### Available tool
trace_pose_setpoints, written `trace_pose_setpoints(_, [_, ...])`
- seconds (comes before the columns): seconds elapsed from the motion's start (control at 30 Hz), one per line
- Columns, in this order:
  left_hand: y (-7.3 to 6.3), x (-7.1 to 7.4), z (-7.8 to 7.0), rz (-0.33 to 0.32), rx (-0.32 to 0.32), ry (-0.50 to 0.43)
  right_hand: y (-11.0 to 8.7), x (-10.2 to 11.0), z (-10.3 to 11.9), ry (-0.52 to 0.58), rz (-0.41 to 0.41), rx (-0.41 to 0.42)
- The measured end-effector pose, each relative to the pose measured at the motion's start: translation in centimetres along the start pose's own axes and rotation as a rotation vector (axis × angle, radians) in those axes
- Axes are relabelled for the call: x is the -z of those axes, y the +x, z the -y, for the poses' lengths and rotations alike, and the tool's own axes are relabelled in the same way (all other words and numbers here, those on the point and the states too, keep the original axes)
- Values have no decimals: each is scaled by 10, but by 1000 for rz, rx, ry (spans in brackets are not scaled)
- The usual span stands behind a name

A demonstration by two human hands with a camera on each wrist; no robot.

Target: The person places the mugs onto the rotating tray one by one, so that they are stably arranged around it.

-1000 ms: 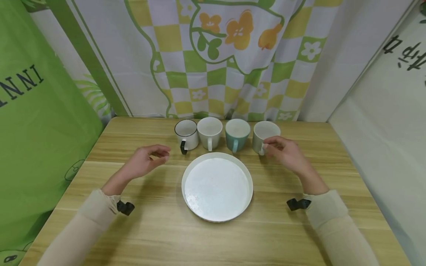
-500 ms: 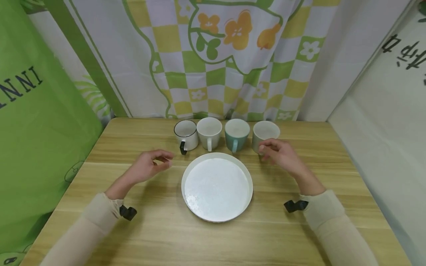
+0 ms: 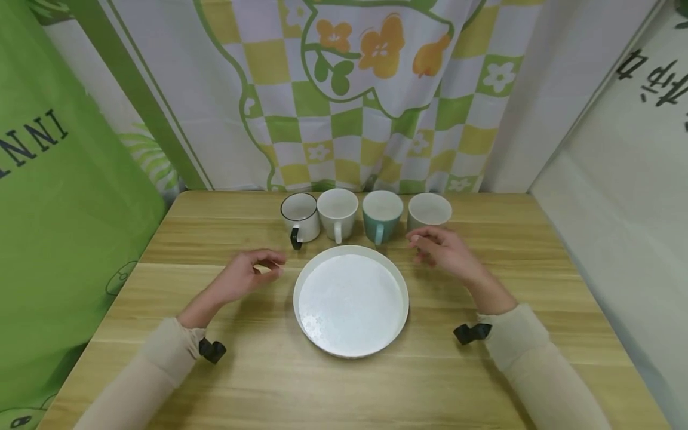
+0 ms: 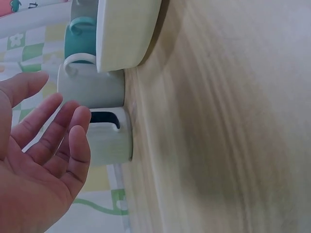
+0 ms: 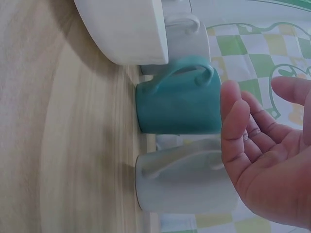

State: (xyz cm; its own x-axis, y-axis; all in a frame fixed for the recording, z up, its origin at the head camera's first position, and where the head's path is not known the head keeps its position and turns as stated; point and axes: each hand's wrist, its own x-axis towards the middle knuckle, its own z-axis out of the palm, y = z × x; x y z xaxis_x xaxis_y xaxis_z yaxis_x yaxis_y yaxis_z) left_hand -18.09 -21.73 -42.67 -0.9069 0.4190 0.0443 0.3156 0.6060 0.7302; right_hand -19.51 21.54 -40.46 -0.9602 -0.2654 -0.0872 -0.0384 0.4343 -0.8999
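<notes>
Four is avoided here: several mugs stand upright in a row, handles toward me. From the left come a white mug with a black rim and handle [image 3: 306, 224], a plain white mug [image 3: 337, 218], a teal mug [image 3: 381, 224] and a greyish-white mug [image 3: 429, 210]. A round white tray [image 3: 351, 304] lies in front of them. My left hand [image 3: 247, 275], fingers loosely bent and holding nothing, hovers left of the tray. My right hand [image 3: 446, 254] hovers before the greyish-white mug, its fingers likewise relaxed and without a thing, hiding that mug's lower part in the head view.
The wooden table [image 3: 344, 394] carries the mugs near its far edge. Behind it hangs a checked, flowered curtain [image 3: 349, 122]. Green cloth [image 3: 70, 227] borders the left side and white cloth [image 3: 618, 197] the right.
My left hand has moved right and slightly nearer me, toward the tray. The right hand has drawn away from the greyish-white mug's handle, leftward and nearer me. Mugs and tray stay put.
</notes>
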Motion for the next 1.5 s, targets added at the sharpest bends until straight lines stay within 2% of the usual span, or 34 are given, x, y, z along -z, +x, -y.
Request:
trace_pose_setpoints(0.27, [0, -10, 4, -1, -6, -13, 4, -7, -2, 52, 18, -17])
trace_pose_setpoints(0.57, [-2, -16, 5, 33, 11, -15, 8, -21, -2, 122, 37, -54])
trace_pose_setpoints(0.87, [-2, -23, 8, 43, -12, -26, 14, -30, 0, 193, 45, -90])
trace_pose_setpoints(1.27, [-2, -30, 12, 39, -62, -40, 21, -39, 0, 212, 55, -114])
trace_pose_setpoints(1.5, [-2, -33, 11, 61, -69, -42, 25, -44, -2, 232, 36, -114])
